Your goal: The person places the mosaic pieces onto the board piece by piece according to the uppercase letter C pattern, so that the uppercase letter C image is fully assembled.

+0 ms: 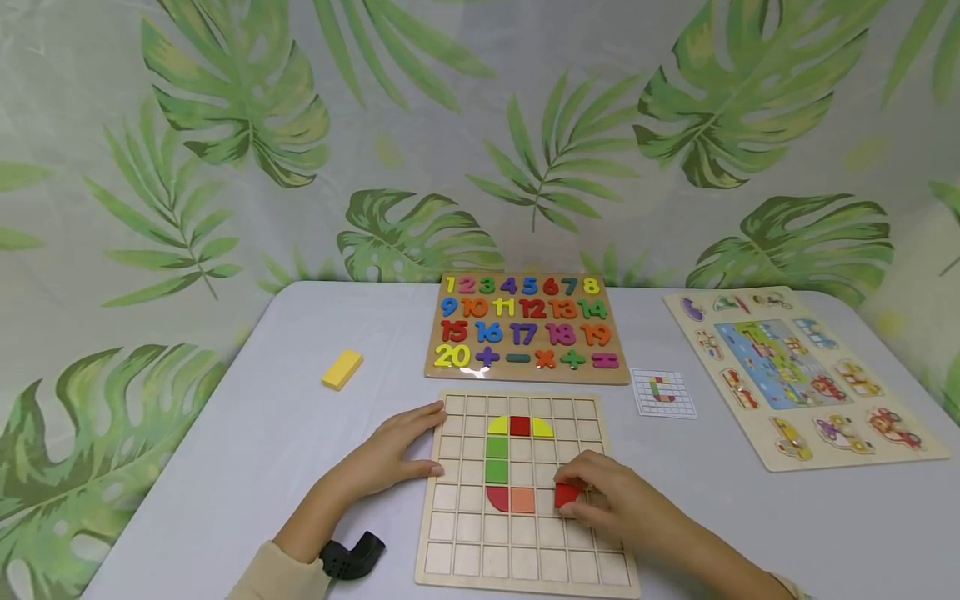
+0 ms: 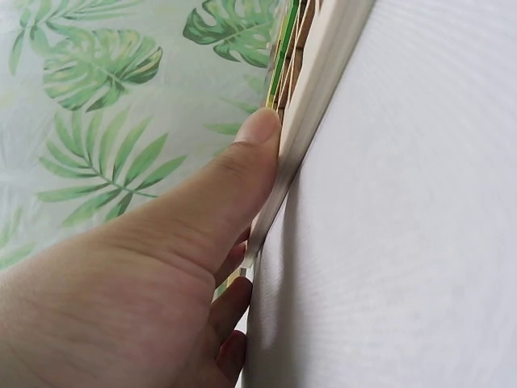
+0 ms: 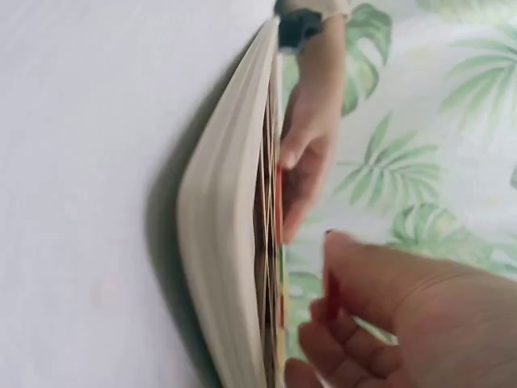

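Note:
A wooden grid board (image 1: 465, 529) lies in front of me with coloured tiles set in a C-like shape. Across its top run a yellow quarter-round, a red square (image 1: 519, 426) and another yellow quarter-round. Below on the left come two green squares (image 1: 497, 459), then a dark red quarter-round (image 1: 497, 498) beside an orange square (image 1: 522, 500). My right hand (image 1: 618, 500) pinches a red tile (image 1: 566, 497) between thumb and fingers, above the board's right half. My left hand (image 1: 378, 457) rests against the board's left edge, thumb tip (image 2: 260, 128) on the rim and fingers extended.
Behind the board lies a number puzzle (image 1: 431, 367). A small card (image 1: 663, 393) printed with a coloured grid pattern is at the board's upper right. Further right sits a picture puzzle board (image 1: 787, 433). A yellow block (image 1: 342, 369) lies at the left on the white table (image 1: 247, 433).

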{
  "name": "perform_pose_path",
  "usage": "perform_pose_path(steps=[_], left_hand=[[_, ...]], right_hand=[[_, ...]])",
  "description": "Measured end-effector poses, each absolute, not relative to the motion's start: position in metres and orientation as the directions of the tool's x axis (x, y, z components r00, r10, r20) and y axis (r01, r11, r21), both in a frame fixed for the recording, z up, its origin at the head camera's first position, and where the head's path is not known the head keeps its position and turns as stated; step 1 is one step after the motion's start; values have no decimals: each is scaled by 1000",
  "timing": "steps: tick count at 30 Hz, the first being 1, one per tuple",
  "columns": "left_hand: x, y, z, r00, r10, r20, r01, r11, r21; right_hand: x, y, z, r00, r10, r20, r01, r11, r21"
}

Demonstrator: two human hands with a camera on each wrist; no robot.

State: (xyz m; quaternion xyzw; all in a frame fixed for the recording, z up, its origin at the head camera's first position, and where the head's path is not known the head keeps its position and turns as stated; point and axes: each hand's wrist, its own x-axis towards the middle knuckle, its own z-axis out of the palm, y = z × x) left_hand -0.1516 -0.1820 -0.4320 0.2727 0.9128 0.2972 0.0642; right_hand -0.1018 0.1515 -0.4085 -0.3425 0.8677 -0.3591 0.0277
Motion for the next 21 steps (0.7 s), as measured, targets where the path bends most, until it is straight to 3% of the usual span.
perform_pose_path(steps=[8,21], left_hand=[[-152,-183,-432,-845,533,37,455,683,571],[-153,-184,-433,-843,536,40,459,681,571]], right_hand=[[-105,139,-423,-783,-611,115,-531,561,-635],[-105,137,-423,-793,-599,111,-502,540,-676]])
